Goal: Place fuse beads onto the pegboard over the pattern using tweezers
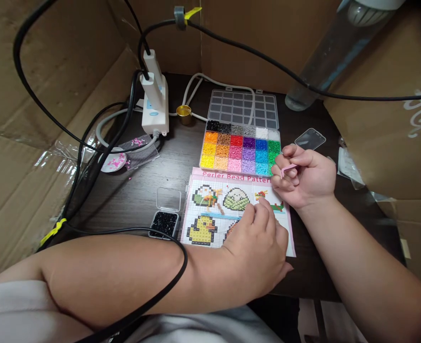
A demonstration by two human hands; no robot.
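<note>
My left hand [258,243] lies palm down over the right part of the bead pattern sheet [239,178], its fingers bent and its thumb apart; some fingertips are hidden. Clear pegs seem to cover the sheet. A yellow duck [202,231], a green-and-white shape [236,199] and a partly covered dragon design [260,195] show on it. Above the sheet's right edge, my right hand [306,174] is closed around pink tweezers [288,168], whose bent end sticks out between the fingers. Right beside that hand is the sorted bead box [239,145], its lid [244,107] folded back.
A small box of black beads [164,224] stands open left of the sheet. Further left are a white dish [113,162] with pink beads and a clear pegboard [139,151]. Behind are a gold cup [184,114] and a power strip [155,107]. A black cable [182,274] crosses my left forearm.
</note>
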